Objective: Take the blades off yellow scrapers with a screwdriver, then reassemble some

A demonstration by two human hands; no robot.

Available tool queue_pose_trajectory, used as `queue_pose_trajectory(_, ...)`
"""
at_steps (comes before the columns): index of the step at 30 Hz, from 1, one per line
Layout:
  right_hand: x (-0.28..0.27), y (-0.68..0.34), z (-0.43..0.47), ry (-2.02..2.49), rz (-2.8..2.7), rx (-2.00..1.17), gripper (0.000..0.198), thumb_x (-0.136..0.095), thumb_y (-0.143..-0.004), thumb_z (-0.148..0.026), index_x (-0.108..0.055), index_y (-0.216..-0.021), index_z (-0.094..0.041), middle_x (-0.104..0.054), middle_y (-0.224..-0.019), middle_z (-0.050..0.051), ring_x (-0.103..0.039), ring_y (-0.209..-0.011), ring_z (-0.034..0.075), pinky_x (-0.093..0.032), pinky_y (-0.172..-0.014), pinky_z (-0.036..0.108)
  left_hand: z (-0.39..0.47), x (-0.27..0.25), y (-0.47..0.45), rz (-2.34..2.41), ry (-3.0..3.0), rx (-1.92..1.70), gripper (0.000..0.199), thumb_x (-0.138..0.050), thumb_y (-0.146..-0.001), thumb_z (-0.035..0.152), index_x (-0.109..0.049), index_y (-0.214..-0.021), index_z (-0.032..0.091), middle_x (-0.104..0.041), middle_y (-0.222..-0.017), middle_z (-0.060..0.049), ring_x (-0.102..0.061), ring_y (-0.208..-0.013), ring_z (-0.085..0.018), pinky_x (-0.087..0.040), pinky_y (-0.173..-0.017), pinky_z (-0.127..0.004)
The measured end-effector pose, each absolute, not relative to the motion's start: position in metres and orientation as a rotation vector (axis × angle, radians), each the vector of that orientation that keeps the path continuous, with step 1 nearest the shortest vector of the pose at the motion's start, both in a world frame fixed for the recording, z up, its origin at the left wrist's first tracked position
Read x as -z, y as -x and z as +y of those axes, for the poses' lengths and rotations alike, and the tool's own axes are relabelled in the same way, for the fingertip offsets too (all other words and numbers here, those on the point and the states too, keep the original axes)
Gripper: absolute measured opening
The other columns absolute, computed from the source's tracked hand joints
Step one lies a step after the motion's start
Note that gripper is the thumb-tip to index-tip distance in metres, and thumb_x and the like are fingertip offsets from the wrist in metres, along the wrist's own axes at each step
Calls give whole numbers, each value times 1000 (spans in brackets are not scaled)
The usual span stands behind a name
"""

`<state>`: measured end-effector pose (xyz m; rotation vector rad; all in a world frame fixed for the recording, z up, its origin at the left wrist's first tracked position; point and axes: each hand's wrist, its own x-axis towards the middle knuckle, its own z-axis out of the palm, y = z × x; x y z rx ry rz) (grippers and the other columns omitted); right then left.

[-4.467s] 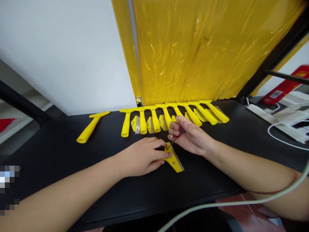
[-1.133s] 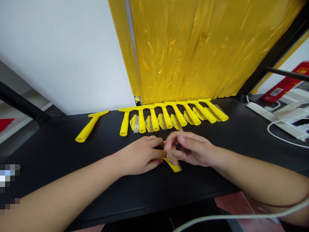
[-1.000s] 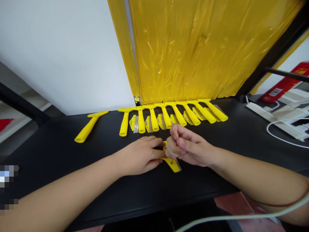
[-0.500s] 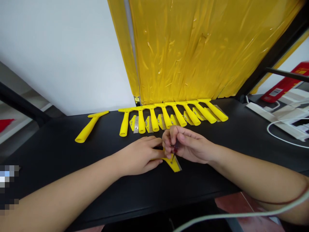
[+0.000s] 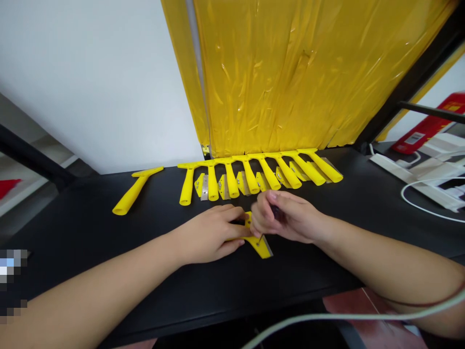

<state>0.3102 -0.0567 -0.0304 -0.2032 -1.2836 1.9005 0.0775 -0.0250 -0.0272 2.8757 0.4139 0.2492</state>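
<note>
My left hand [image 5: 216, 232] is closed around the handle of a yellow scraper [image 5: 262, 248], pressing it down on the black tabletop. The scraper's wide head points to the right, with a metal blade along its edge and a small screw in its face. In my right hand [image 5: 281, 215] is a small screwdriver [image 5: 260, 237], mostly hidden by the curled fingers. Its thin shaft slants down to the screw on the scraper head.
Behind my hands runs a row of yellow handles [image 5: 231, 179] with blade plates between them. A single yellow handle [image 5: 132, 194] lies at the left. White power strips [image 5: 410, 179] with cables and a red box [image 5: 432, 123] are at the right. Yellow plastic sheeting [image 5: 276, 72] hangs behind.
My right hand has turned around the screwdriver, its fingers curling further over the grip. The left hand and the scraper have stayed in place.
</note>
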Motion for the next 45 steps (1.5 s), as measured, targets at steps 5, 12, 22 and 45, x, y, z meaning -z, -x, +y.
queue_pose_trajectory(5, 32, -309, -57, 160, -1201, -1932, 28, -61, -105, -49, -58, -98, -22, -46, -71, -7, -43, -62, 11, -47, -73, 31, -24, 28, -77, 403, -2867, -262, 27, -61, -101, 24, -72, -126, 28, -63, -110, -8, -64, -104, -26, -55, -95, -42)
queue_pose_trajectory(12, 30, -309, -55, 193, -1238, -1917, 44, -47, -111, -47, -61, -81, -18, -42, -64, -6, -42, -57, 11, -48, -70, 32, -25, 27, -77, 405, -2875, -263, 28, -62, -101, 23, -72, -126, 28, -63, -112, -8, -64, -104, -25, -55, -96, -40)
queue_pose_trajectory(22, 33, -308, -60, 218, -1336, -1838, 30, -56, -108, -41, -64, -91, -18, -57, -85, 2, -56, -78, 15, -48, -79, 33, -25, 27, -77, 413, -2848, -279, 22, -60, -102, 23, -75, -118, 25, -64, -112, -9, -65, -107, -25, -55, -98, -40)
queue_pose_trajectory(45, 29, -310, -58, 287, -1173, -1892, 25, -67, -102, -42, -57, -92, -21, -52, -87, -2, -51, -74, 13, -47, -76, 32, -24, 29, -76, 416, -2828, -297, 27, -62, -101, 23, -72, -126, 26, -65, -112, -9, -65, -106, -25, -56, -97, -41)
